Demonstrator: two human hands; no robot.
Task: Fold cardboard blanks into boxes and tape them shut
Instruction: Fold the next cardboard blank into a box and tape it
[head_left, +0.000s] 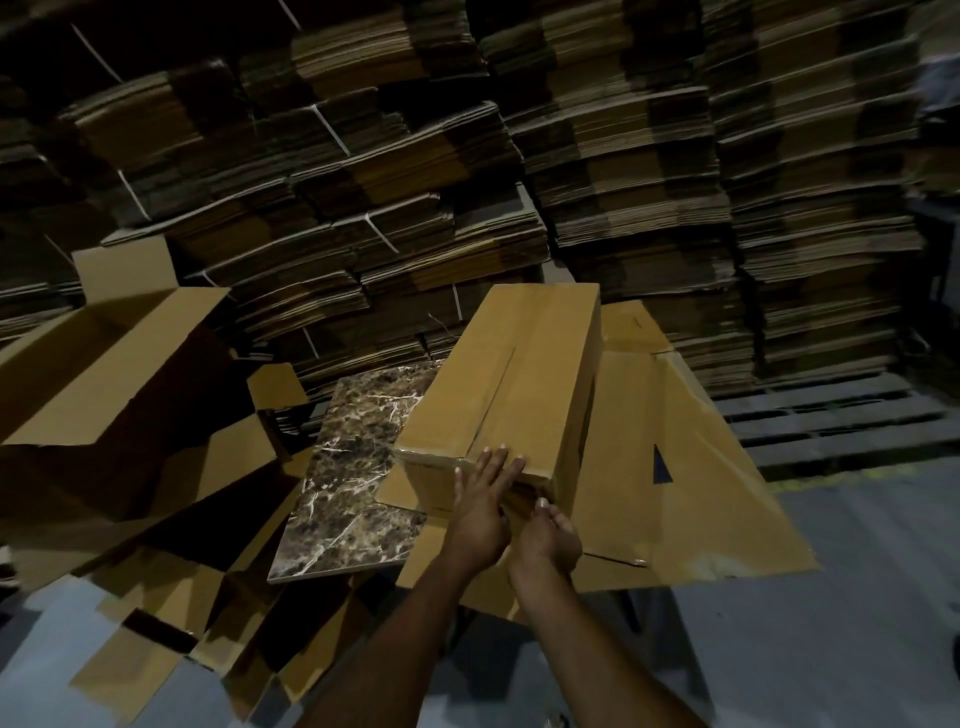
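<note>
A long folded cardboard box (511, 379) lies in the middle, its top flaps closed along a centre seam. Shiny tape shows along its near top edge. My left hand (483, 501) lies with straight fingers pressed on that near edge, over the seam. My right hand (549, 535) is just below, against the box's near end face, thumb pointing up. Its fingers are hidden behind my left hand, so I cannot see whether it holds anything. The box rests partly on a flat cardboard blank (696, 467) that spreads out to the right.
A marble-patterned slab (348, 467) lies left of the box. An opened box (104, 374) stands at the left, with loose cardboard pieces (156, 613) on the grey floor below it. Tall strapped stacks of flat blanks (623, 156) fill the background. A wooden pallet (831, 415) lies at right.
</note>
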